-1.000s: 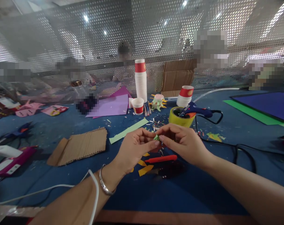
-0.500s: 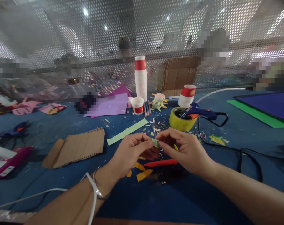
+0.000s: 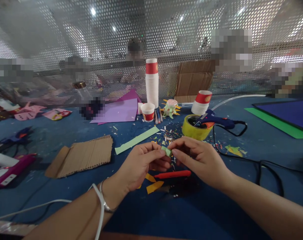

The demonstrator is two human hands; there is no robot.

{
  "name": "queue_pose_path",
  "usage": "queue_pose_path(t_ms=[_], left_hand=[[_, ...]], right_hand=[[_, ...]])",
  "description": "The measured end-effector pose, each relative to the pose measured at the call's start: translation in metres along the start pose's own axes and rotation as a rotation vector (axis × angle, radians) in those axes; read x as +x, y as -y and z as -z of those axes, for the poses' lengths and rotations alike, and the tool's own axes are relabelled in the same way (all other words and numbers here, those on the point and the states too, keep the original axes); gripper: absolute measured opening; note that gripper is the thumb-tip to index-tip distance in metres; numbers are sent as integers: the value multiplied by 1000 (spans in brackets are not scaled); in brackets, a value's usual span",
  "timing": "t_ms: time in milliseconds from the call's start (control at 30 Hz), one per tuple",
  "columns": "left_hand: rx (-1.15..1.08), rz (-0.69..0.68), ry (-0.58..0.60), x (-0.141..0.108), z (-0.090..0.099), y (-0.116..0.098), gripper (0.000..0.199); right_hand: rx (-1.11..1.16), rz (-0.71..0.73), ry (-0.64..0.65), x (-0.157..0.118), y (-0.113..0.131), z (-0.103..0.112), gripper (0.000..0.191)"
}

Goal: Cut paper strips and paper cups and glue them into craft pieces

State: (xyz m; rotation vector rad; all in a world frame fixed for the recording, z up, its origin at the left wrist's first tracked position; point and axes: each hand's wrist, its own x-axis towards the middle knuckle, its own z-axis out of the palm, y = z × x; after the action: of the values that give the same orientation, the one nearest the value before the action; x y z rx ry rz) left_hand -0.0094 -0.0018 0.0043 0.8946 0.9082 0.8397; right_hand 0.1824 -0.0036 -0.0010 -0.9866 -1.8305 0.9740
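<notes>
A small folded piece of light green paper [image 3: 166,151] is pinched between the fingertips of both hands. My left hand [image 3: 145,161] grips its left side between thumb and forefinger. On its right side, the thumb and forefinger of my right hand [image 3: 201,160] close on it. Just beneath the hands lie a red marker [image 3: 174,174] and orange paper pieces [image 3: 154,187]. A light green paper strip [image 3: 137,139] rests beyond my left hand, beside scattered paper scraps [image 3: 170,133].
Behind stand a tall stack of paper cups [image 3: 152,83], a single cup [image 3: 148,112] and a shorter stack [image 3: 201,102]. A glue gun [image 3: 216,120] rests on yellow tape [image 3: 195,130], its black cord trailing right. Cardboard [image 3: 85,156] lies left, purple paper [image 3: 116,111] behind it.
The green paper piece shows more between my fingertips, its folded faces now turned toward the camera. The fingertips are slightly farther apart. The whole view has shifted slightly.
</notes>
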Motion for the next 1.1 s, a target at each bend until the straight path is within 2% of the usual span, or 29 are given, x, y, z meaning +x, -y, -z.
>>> queue_pose_path(t_ms=[167,467,600,700,867,967,1100], left_hand=[[-26,-11,-6,0,0,0,24],[131,-122,-26,-3,-3,4,24],[167,-198,-1,-4,-4,8,24],[307,-301,10,-6,-4,11,34],[610,-457,-81,-8,-3,11,21],[642,-460,-76,-7,0,10,13],[656,-437,-57,-6,4,8,20]], right_hand=[[-49,4,1,0,0,1,12],[-124,120,-53,0,-1,-5,9],[-148,143,-82,-1,-1,-5,10],[-173,162,-103,-1,-1,-5,8],[-213,178,-84,-2,-1,-6,9],[-203,165,-84,-1,-1,-6,8],[-197,130,-83,0,-3,-5,8]])
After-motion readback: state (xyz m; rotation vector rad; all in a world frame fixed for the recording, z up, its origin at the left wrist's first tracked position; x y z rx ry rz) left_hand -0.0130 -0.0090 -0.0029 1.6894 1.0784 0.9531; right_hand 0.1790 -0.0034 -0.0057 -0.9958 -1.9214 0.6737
